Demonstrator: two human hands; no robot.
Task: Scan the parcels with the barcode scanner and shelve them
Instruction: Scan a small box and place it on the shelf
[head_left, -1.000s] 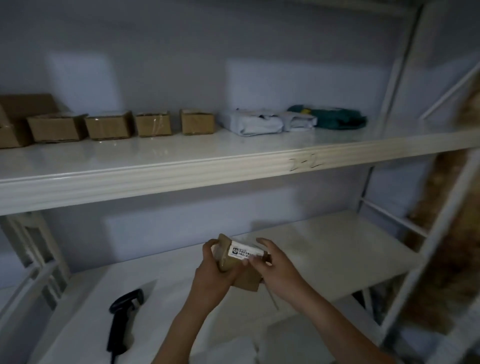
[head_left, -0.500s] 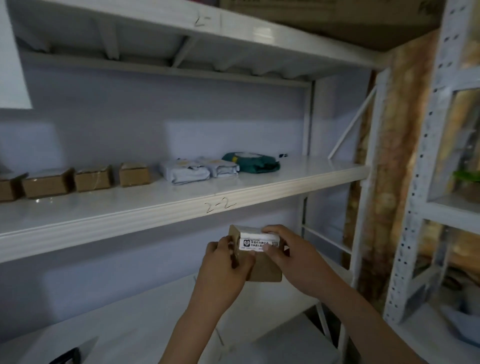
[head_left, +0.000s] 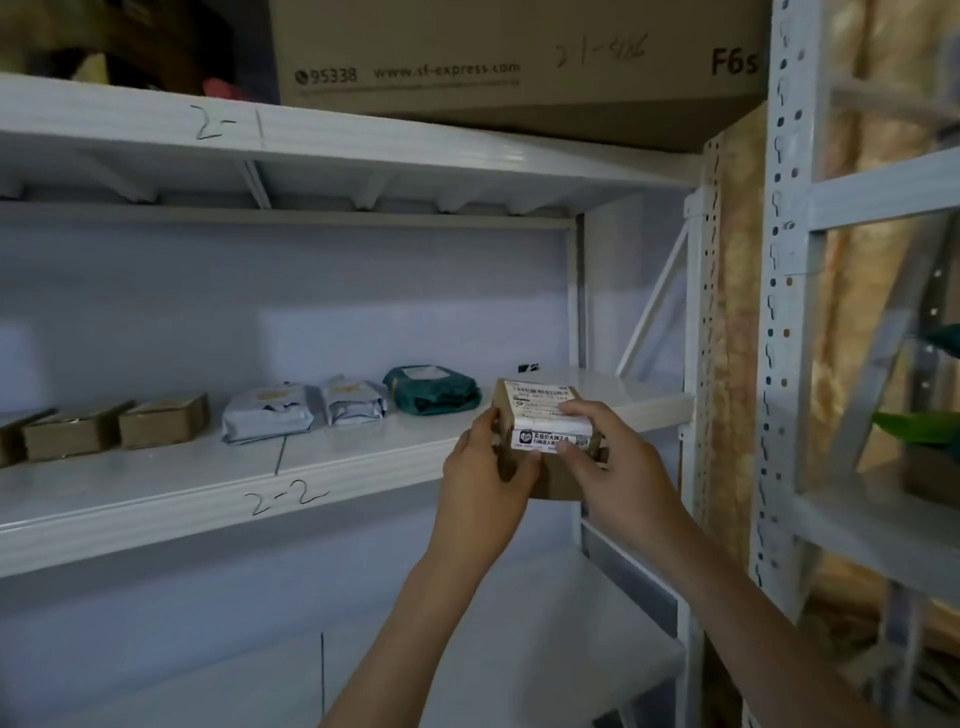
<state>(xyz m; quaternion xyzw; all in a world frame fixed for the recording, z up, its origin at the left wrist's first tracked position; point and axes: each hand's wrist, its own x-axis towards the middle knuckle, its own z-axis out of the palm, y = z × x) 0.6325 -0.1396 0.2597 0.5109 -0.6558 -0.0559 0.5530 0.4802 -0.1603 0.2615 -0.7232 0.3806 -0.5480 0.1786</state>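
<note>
A small brown cardboard parcel (head_left: 540, 410) with a white shipping label on top is held up at the front edge of the white shelf marked 2-2 (head_left: 218, 483). My left hand (head_left: 485, 467) grips its left side and my right hand (head_left: 608, 457) grips its right side, thumb on the label. On that shelf lie several small brown boxes (head_left: 163, 426), two grey mailer bags (head_left: 267, 413) and a dark green bag (head_left: 431, 389). The barcode scanner is out of view.
The shelf above is marked 2-1 (head_left: 223, 130) and carries a large cardboard carton (head_left: 519, 57). White perforated uprights (head_left: 779, 322) stand to the right, with a second rack behind them holding something green (head_left: 919, 426). A lower shelf (head_left: 545, 623) runs beneath my forearms.
Both hands have lifted the parcel from above the lower shelf up to the edge of shelf 2-2. My view has swung up and right, so the scanner dropped out of sight.
</note>
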